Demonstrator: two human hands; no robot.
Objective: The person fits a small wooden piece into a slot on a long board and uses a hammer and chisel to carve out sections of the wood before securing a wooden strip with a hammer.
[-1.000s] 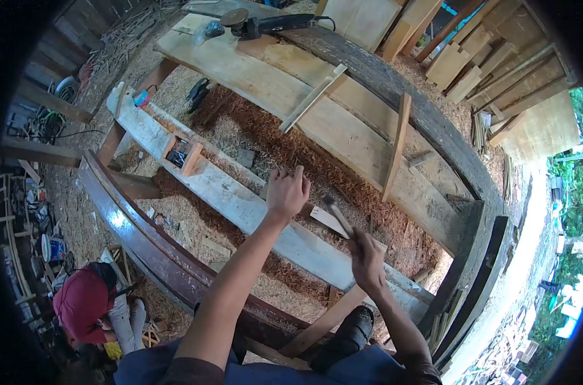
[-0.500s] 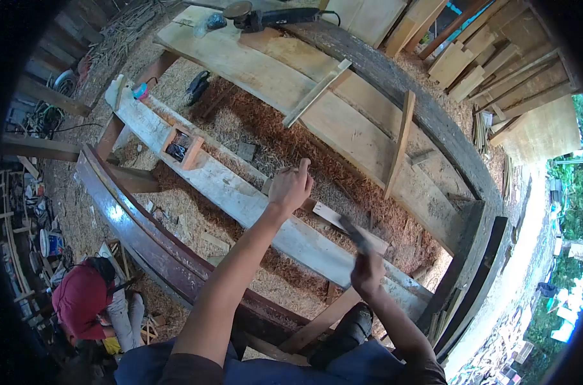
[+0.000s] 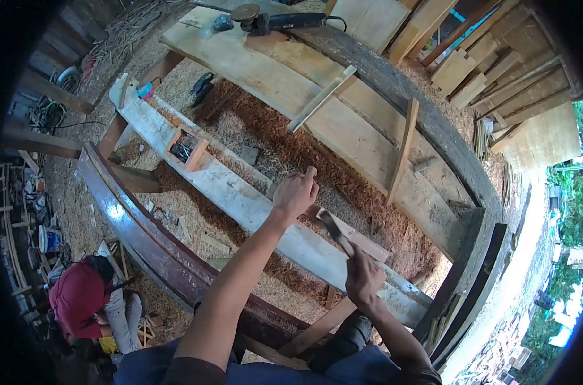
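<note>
My left hand (image 3: 295,194) is closed over the long pale plank, its fingers pressed together; what it pinches, if anything, is too small to tell. To its right, my right hand (image 3: 364,277) is wrapped around the handle of a hammer-like tool (image 3: 337,233), whose head points up and left. A short wooden block (image 3: 362,242) lies along the far side of the pale plank (image 3: 237,197), just beyond the tool. Further left, a small wooden box (image 3: 187,147) holding nails or similar metal pieces stands on the plank.
A power grinder (image 3: 278,22) lies on wide boards (image 3: 362,136) at the back. A dark red curved beam (image 3: 156,237) runs along the near left. At lower left a person in a red top (image 3: 79,298) crouches. Wood shavings cover the ground.
My right hand and the tool have shifted slightly left and the tool shows more sharply. My left hand has moved a little right. The whole view has shifted slightly.
</note>
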